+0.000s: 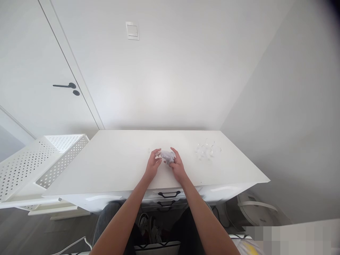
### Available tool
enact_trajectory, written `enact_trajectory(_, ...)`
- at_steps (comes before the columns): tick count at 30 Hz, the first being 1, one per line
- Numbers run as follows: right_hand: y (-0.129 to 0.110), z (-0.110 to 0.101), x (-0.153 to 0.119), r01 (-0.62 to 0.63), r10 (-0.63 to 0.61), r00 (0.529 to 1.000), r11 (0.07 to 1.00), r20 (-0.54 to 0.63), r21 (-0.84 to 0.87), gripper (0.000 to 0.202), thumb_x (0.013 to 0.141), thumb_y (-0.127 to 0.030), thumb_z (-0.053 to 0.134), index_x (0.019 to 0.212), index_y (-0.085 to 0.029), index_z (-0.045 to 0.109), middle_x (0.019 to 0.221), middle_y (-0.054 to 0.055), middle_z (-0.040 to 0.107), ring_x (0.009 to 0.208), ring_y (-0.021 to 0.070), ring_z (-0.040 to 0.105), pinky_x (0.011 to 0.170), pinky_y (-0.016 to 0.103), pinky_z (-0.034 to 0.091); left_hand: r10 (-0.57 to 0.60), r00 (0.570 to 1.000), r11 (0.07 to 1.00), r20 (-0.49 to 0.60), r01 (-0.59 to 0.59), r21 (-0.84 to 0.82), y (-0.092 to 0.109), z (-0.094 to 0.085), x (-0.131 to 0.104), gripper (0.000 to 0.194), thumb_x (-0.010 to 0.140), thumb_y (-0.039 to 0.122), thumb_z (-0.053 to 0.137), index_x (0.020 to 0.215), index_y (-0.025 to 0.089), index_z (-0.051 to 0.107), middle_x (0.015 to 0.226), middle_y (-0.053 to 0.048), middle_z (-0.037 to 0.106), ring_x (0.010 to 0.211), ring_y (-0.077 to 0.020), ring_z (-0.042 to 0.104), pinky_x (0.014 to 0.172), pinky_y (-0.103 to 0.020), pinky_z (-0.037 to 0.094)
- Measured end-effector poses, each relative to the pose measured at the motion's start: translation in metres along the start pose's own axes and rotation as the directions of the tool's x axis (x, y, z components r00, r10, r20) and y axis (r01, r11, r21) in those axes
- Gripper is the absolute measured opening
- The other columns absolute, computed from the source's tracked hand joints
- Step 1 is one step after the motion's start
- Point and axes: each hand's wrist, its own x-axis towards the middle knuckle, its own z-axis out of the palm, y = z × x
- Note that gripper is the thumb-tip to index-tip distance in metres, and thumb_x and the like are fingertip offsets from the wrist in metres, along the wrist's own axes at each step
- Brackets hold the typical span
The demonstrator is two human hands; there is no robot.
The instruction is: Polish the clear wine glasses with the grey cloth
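Above the white dresser top [114, 163], my right hand [179, 168] is closed on a crumpled pale grey-lilac cloth [167, 156]. My left hand [152, 166] is at the cloth's left side, fingers and thumb curled round a small clear piece [158, 154]. That piece is see-through, and its exact kind does not show. To the right of my hands lies a loose group of several clear, rounded, glass-like pieces [205, 150]. One more tiny clear bit [149, 150] is just beyond my left fingers.
A white perforated metal shelf unit [23, 163] stands against the dresser's left side. Black drawer handles [169, 194] stick out in front, above my legs. A white door with a dark handle [65, 85] is at the left. A round bin-like container [256, 209] stands at the lower right.
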Motion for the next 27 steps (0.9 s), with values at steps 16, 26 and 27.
enact_trajectory(16,0.0025,0.0013,0.0007,-0.015,0.014,1.0,0.996,-0.003,-0.085,0.088,0.063,-0.009,0.054,0.147,-0.033,0.049,0.116,0.002,0.065,0.096,0.0191,0.062,0.087,0.036,0.055,-0.012,0.997,0.99,-0.081,0.024,0.141,-0.0044,-0.0021,0.002,0.032,0.096,0.043,0.06,0.123,0.027,0.061,0.122,-0.008,0.066,0.104,-0.0223,0.064,0.083,-0.035,0.051)
enact_trajectory(26,0.0026,-0.0009,0.0021,0.061,-0.066,0.997,0.994,-0.045,-0.092,0.082,0.072,-0.012,0.06,0.149,-0.034,0.046,0.129,0.004,0.06,0.108,0.0211,0.059,0.094,0.038,0.054,0.029,1.0,0.989,-0.01,-0.028,0.144,-0.0054,-0.0005,0.0035,0.036,0.094,0.043,0.063,0.127,0.029,0.066,0.13,-0.008,0.065,0.111,-0.0227,0.062,0.086,-0.036,0.051)
enact_trajectory(27,0.003,-0.0004,0.0017,0.045,-0.048,0.999,0.993,-0.024,-0.108,0.08,0.072,-0.012,0.061,0.148,-0.034,0.047,0.127,0.004,0.06,0.106,0.0209,0.06,0.093,0.038,0.054,0.019,0.999,0.986,-0.044,-0.011,0.167,-0.0051,-0.0007,0.0034,0.035,0.093,0.045,0.064,0.123,0.028,0.067,0.121,-0.008,0.068,0.101,-0.0213,0.063,0.082,-0.035,0.05)
